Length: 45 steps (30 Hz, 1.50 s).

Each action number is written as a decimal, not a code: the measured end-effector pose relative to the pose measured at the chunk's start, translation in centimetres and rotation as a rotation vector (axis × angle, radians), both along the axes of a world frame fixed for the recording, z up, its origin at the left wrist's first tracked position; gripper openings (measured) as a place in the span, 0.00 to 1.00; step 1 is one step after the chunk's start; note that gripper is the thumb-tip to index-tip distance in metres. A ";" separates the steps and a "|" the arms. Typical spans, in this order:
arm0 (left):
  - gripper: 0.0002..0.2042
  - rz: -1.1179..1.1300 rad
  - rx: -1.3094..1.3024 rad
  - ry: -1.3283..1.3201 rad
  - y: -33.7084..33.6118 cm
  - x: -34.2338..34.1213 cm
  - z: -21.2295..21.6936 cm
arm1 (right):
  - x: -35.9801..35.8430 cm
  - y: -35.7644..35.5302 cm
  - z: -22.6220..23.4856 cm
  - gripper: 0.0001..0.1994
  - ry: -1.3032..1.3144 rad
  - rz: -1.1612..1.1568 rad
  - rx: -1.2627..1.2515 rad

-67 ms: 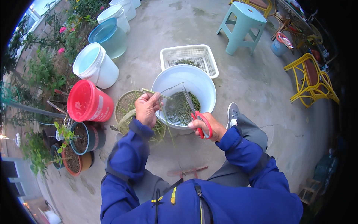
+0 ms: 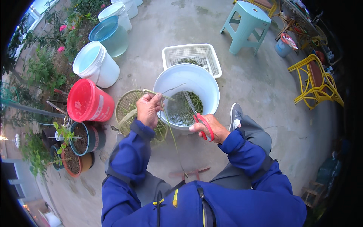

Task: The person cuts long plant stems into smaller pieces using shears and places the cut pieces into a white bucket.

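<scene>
Left hand (image 2: pixel 148 110) pinching green stems (image 2: pixel 167 97); right hand (image 2: pixel 216 129) gripping red-handled scissors (image 2: pixel 195 113); white bucket (image 2: pixel 212 87), green cuttings (image 2: pixel 189 110) inside; far, white perforated plastic basket (image 2: pixel 216 69); left, woven basket (image 2: pixel 124 102).

red bucket (image 2: pixel 90 101): pale print (image 2: pixel 99 109), not legible

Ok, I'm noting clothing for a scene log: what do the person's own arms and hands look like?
The arms wear loose blue sleeves reaching the wrists, with darker panels around the elbows. The left hand and right hand are bare, five-fingered, without gloves; no ring is discernible.
</scene>
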State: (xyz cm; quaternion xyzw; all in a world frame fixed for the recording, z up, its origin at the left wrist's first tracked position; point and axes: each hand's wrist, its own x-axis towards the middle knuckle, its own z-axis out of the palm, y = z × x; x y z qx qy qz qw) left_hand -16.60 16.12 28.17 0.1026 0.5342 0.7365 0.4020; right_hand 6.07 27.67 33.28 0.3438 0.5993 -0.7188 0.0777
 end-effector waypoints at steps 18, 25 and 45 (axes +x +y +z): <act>0.06 -0.276 -0.146 0.098 1.2 3.7 -1.1 | -1.4 0.3 -3.3 0.20 0.017 0.028 -0.005; 0.06 -0.265 -0.232 0.112 1.7 3.9 -1.6 | -1.2 0.2 -4.5 0.19 0.059 0.066 0.099; 0.07 -0.235 -0.195 -0.129 2.5 3.2 -2.9 | -0.7 1.1 -4.2 0.17 -0.065 -0.104 -0.017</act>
